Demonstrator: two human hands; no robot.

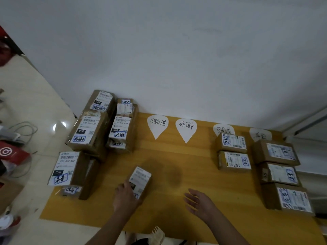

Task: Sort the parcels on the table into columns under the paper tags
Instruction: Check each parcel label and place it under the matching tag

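Observation:
My left hand (126,195) grips a small cardboard parcel (140,181) with a white label, held just above the yellow table (177,160) near its front left. My right hand (200,202) hovers open over the table front, holding nothing. Several white paper tags lie along the far edge: two bare ones (157,125) (186,129), one (223,129) with two parcels (231,143) (235,161) below it, and one (260,134) heading a column of three parcels (276,152) (281,174) (290,198). A pile of unsorted parcels (92,137) stands at the table's left end.
A white wall rises right behind the table. Left of the table, on the tiled floor, lie cables (23,128) and red items (10,152). The pile's front box (65,168) overhangs the table's left edge. Bare table surface lies under the two middle tags.

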